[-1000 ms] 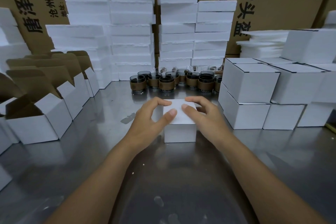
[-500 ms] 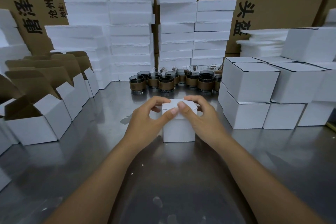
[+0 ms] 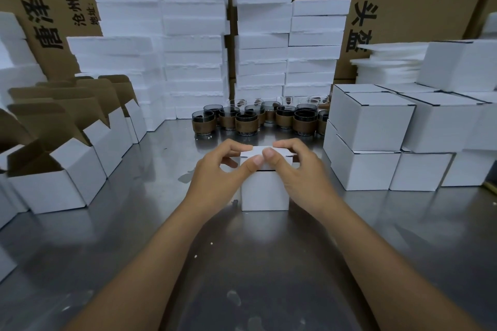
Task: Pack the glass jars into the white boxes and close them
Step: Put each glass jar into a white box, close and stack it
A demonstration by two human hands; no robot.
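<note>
A small white box [image 3: 265, 191] stands on the steel table in the middle of the view. My left hand [image 3: 215, 180] and my right hand [image 3: 304, 174] flank it, each pinching the lid flap [image 3: 255, 152] at the top. Both thumbs press the lid's front edge, where a dark gap shows under it. The box's contents are hidden. Behind it stand several glass jars [image 3: 246, 122] with brown sleeves, in a cluster at the back of the table.
Open white boxes [image 3: 57, 183] with brown flaps raised line the left side. Closed white boxes [image 3: 372, 121] are stacked in two layers at the right. White foam slabs [image 3: 193, 35] and large cardboard cartons fill the back. Bare steel table [image 3: 242, 263] lies nearer to me.
Both hands have shifted from lying flat on the lid to pinching its front edge with thumbs and fingers. The lid's front is now slightly raised from the box body.
</note>
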